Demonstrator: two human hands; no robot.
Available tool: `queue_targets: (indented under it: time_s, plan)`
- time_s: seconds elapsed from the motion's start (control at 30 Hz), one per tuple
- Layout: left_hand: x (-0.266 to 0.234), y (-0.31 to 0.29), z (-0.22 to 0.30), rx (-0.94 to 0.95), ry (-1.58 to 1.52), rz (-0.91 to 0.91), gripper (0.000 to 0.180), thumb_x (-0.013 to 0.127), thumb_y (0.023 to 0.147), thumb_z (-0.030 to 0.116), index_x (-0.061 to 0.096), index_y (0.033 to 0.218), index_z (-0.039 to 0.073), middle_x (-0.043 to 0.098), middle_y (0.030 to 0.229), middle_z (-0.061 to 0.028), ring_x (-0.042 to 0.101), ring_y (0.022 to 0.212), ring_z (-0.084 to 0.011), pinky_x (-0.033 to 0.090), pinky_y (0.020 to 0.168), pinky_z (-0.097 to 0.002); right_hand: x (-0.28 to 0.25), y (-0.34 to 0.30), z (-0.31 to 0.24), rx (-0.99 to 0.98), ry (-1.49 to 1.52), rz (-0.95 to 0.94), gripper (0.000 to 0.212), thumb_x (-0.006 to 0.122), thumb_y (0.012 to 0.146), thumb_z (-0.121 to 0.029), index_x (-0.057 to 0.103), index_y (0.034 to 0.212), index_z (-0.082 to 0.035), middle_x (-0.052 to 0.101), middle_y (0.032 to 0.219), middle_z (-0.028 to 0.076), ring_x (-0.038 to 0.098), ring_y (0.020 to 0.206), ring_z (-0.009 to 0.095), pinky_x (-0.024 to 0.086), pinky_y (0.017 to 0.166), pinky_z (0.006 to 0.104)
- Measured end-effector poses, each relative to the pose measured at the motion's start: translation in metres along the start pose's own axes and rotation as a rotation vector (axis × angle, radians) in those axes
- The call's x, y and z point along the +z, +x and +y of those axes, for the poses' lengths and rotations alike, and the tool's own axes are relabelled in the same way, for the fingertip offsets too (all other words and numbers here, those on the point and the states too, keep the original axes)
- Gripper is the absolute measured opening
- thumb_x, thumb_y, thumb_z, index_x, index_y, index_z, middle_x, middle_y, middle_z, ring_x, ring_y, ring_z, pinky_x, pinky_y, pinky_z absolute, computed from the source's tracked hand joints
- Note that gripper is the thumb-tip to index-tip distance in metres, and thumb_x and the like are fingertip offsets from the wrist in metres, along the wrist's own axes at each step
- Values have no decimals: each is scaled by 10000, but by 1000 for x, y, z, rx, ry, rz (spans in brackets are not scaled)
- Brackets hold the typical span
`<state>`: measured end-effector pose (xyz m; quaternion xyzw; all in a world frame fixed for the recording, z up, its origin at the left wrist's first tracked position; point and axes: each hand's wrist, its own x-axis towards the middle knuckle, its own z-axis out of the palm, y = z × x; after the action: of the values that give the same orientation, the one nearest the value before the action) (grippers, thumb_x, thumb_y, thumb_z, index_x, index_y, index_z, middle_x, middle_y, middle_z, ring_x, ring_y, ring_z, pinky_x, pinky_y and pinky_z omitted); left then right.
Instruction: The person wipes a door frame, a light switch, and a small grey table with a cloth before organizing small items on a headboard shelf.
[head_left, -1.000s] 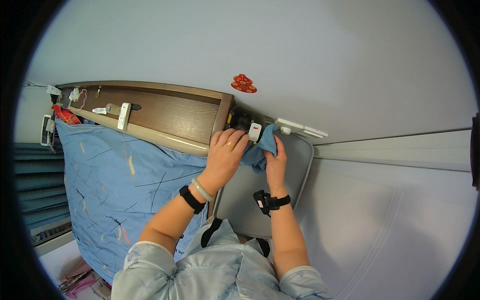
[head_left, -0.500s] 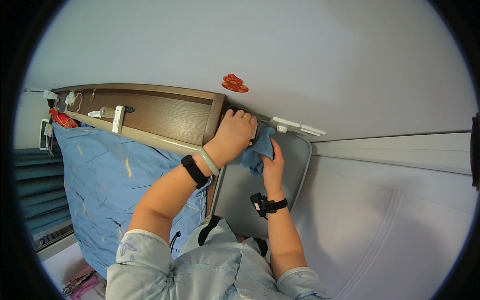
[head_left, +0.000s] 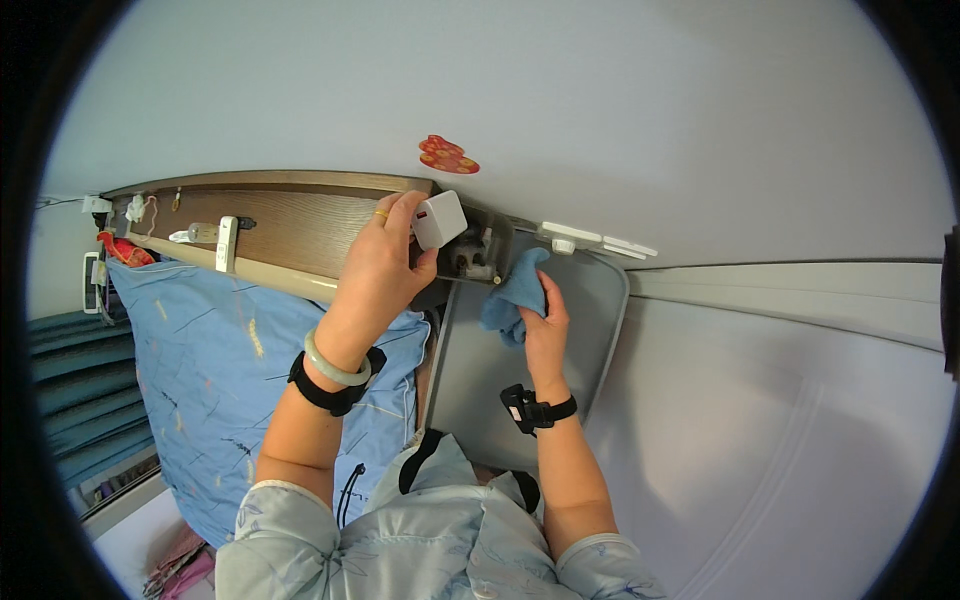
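Observation:
A white, cube-shaped charger plug [head_left: 440, 219] is gripped in my left hand [head_left: 378, 258], just above the left part of a dark see-through bin [head_left: 506, 240]. Small items lie inside the bin, too dim to name one by one. A folded blue cloth [head_left: 520, 295] is in my right hand [head_left: 545, 330], pinched between thumb and fingers beside the bin's right end. Below the cloth spreads a grey flat surface with a raised rim [head_left: 590, 330].
The wooden headboard shelf [head_left: 290, 222] on the left carries a white power strip [head_left: 228, 244] and a small bottle [head_left: 203, 233]. A blue-covered bed [head_left: 230, 370] lies before it. White wall sockets [head_left: 570, 238] and a red wall sticker [head_left: 447, 156] are at the back.
My left hand has come up out of the bin and moved left, now with the white charger plug. The bin's contents show. My right hand stays on the cloth.

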<state>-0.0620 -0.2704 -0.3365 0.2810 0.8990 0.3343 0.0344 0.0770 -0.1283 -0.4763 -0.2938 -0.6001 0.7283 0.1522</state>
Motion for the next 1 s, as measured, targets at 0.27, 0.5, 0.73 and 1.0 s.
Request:
queue_targets:
  time_s: [0.27,0.5,0.73,1.0]
  plan:
    - [-1,-2,2,103,115,4,502,680,668,37,501,1137,23,561,1073,-163,552,952,-349,489,773,-388,1,1,0,-12,-50,-16,458,516,807,69,473,1259,17,549,1179,86,517,1068,161,379,942,269]
    - [3,2,5,286,269,-12,518,680,625,42,515,1115,10,580,1038,-143,544,908,-320,468,803,-391,-1,0,-4,-11,-24,-21,456,506,794,81,488,1245,17,559,1176,98,521,1073,165,382,944,268]
    - [0,-3,13,207,340,-144,543,680,639,61,499,1150,37,567,1082,-138,511,993,-328,418,865,-411,-2,-3,1,-18,-211,6,491,525,758,90,522,1228,-52,578,1173,107,545,1086,215,394,950,289]
    - [-21,-43,33,252,74,-282,576,719,577,55,520,1117,35,571,1064,-126,533,967,-320,432,862,-407,-26,-1,30,-155,-989,-88,546,661,744,-14,492,1256,-106,467,1311,161,484,1151,367,431,943,397]
